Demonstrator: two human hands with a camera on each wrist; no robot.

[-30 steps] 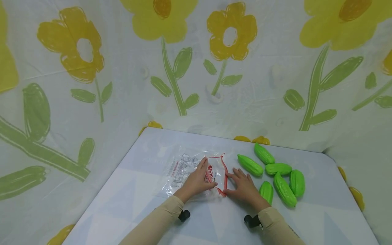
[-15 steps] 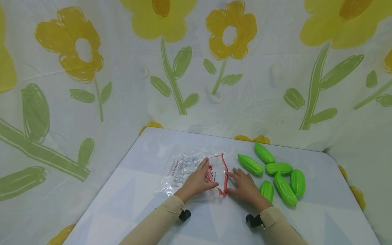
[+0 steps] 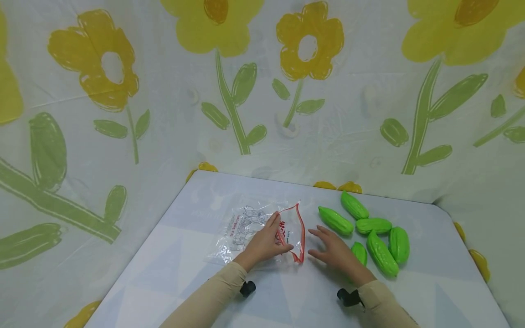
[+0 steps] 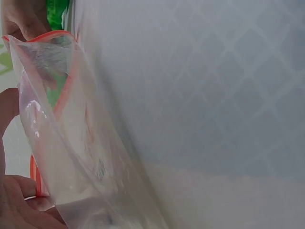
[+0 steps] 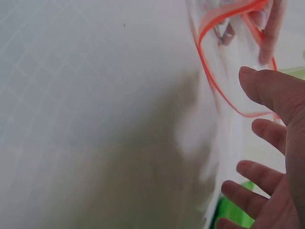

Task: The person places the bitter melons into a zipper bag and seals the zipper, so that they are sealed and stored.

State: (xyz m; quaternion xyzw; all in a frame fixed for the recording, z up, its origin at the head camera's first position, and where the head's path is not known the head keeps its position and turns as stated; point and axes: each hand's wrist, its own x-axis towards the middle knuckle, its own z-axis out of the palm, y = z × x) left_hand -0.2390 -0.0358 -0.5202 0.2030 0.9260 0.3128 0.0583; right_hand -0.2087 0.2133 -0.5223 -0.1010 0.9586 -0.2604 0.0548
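A clear zip bag (image 3: 242,228) with red print and a red zip edge lies on the table, its mouth facing right and spread apart. My left hand (image 3: 263,243) is on the bag near the mouth; its fingers hold one red-edged side, as the left wrist view shows the plastic (image 4: 71,138) against thumb and fingers. Just right of the mouth is my right hand (image 3: 335,251), apart from the bag, fingers spread with nothing in them. In the right wrist view its thumb (image 5: 269,88) points toward the red rim. A green ridged, gourd-like vegetable (image 3: 359,253) is partly hidden behind the right hand.
Several more green ridged vegetables (image 3: 380,253) lie grouped at the right of the table (image 3: 184,273). A flower-printed cloth (image 3: 340,123) surrounds the table's back and sides. Black wrist-camera mounts (image 3: 348,297) sit under both wrists.
My right hand has let go of the bag's red edge and drawn back slightly to the right. The left hand and the bag's body have stayed put.
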